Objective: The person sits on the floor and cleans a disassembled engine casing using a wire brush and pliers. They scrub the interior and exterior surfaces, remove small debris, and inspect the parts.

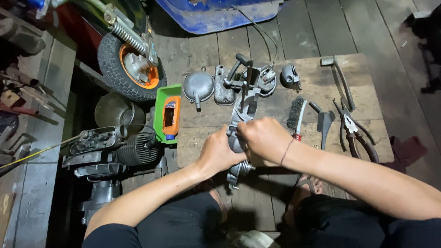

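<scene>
Both hands grip a dark metal engine part (239,138) over the near edge of a wooden board (321,87): the left hand (219,152) wraps its lower body, the right hand (264,138) closes over its middle. Its long axis runs near to far. Right lie a wire brush (296,114) and pliers (353,131); farther, metal covers (198,86); left, an orange bottle (171,117).
</scene>
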